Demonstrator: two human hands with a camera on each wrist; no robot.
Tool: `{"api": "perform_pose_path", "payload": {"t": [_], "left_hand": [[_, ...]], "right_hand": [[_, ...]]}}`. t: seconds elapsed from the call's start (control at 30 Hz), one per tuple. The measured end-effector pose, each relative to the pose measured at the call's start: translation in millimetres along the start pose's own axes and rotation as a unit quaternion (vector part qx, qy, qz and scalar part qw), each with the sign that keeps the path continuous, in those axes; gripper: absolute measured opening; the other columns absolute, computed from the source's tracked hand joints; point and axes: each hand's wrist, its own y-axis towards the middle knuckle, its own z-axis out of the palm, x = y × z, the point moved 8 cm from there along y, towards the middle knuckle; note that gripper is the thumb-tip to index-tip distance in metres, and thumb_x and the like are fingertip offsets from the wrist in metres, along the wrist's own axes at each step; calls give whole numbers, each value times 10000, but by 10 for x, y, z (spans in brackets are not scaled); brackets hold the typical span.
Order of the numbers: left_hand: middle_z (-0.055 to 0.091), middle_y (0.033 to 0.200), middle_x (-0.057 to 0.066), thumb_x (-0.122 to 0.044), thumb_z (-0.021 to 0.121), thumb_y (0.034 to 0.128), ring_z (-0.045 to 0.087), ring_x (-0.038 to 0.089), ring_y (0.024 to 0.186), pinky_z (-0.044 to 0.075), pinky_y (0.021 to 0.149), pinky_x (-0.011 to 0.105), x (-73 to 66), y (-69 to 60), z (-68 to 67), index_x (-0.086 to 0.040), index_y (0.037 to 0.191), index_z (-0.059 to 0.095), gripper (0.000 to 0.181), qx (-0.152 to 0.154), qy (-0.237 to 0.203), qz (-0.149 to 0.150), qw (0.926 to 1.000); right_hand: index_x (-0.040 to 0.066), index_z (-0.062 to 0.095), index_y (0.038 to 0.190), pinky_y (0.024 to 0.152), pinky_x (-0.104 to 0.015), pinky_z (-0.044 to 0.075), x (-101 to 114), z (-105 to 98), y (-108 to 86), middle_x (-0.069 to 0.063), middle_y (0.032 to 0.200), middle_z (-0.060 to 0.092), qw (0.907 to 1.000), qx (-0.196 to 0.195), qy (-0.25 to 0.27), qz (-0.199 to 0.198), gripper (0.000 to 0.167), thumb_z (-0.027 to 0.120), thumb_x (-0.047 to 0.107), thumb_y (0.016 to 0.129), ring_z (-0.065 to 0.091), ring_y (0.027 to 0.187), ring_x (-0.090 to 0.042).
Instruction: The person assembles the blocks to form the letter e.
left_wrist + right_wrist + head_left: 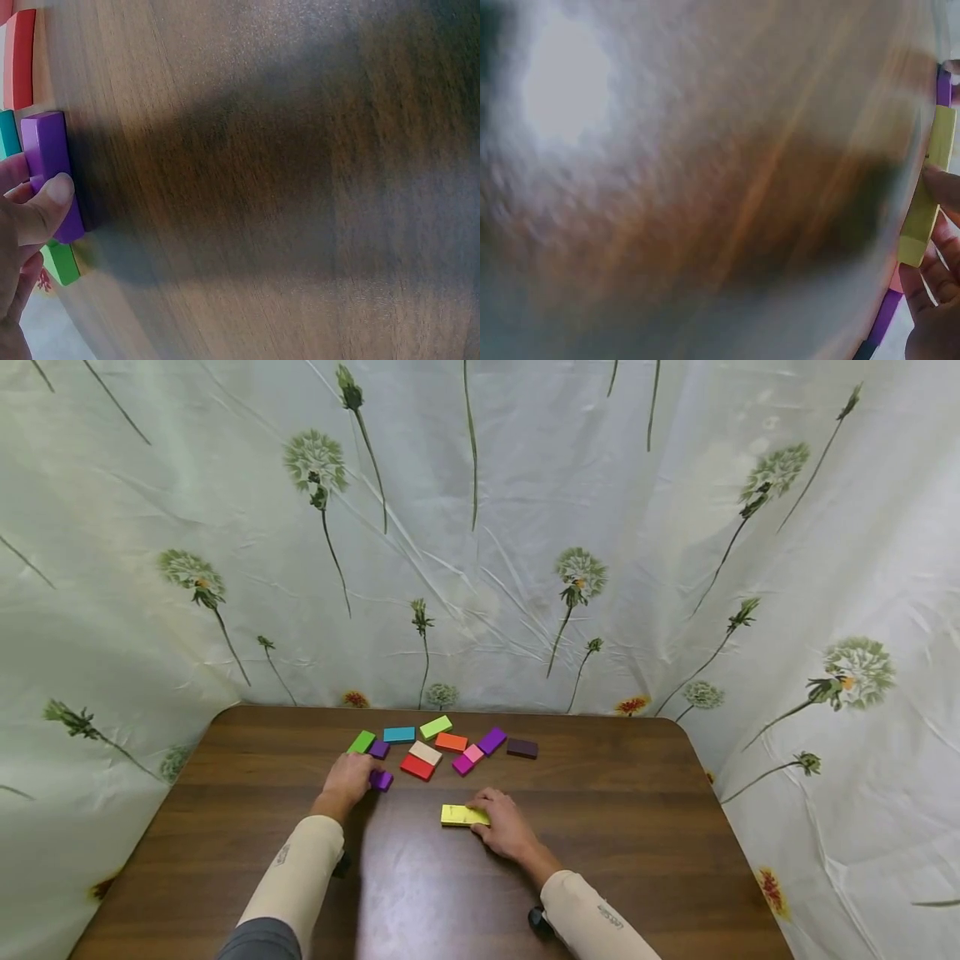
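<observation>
Yellow block (920, 216): right wrist view, not left

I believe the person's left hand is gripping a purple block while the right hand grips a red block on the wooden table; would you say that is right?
Not quite: the head view shows that the right hand grips a yellow block, not a red one. The rest of your statement stands.

No text can be read: the small marks (282, 854) on the yellow block (459, 816) and both sleeves (306, 860) are illegible.
</observation>
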Motion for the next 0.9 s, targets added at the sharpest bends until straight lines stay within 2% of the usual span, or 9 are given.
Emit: {"api": "perform_pose_path", "payload": {"t": [0.13,0.33,0.43,0.6,0.9], "left_hand": [[705,794,103,98,706,713,626,288,696,504,670,447,-13,-5,-13,-116,851,750,258,-8,-23,15,10000],[698,766,107,113,694,677,626,298,664,500,629,438,-30,-10,-47,-124,838,745,291,-323,30,224,9992],[697,761,109,117,688,666,627,301,659,497,620,440,-30,-14,-57,-122,830,742,295,-413,25,273,9988],[694,765,112,113,688,673,623,299,662,501,629,445,-35,0,-49,-120,821,737,280,-389,73,264,9989],[698,773,107,102,659,721,619,292,679,499,653,444,-32,20,-9,-123,850,755,277,-137,17,79,9999]], "right_hand": [[51,691,1102,894,-331,458,41,67,-26,-14,1036,585,9998,163,58,-88,266,723,130,850,556,998,-180],[53,701,1078,881,-307,462,75,107,-24,1,1013,599,9994,132,208,-261,252,736,112,835,561,981,-160],[50,701,1075,880,-311,463,67,124,-21,-1,1017,604,9993,188,270,-188,253,740,104,831,564,983,-168],[41,705,1077,881,-323,466,55,121,-21,-10,1019,615,9990,250,380,10,262,747,104,827,573,986,-182],[41,716,1074,873,-335,465,49,121,-9,1,993,618,9980,363,468,229,271,760,102,813,577,968,-178]]}}
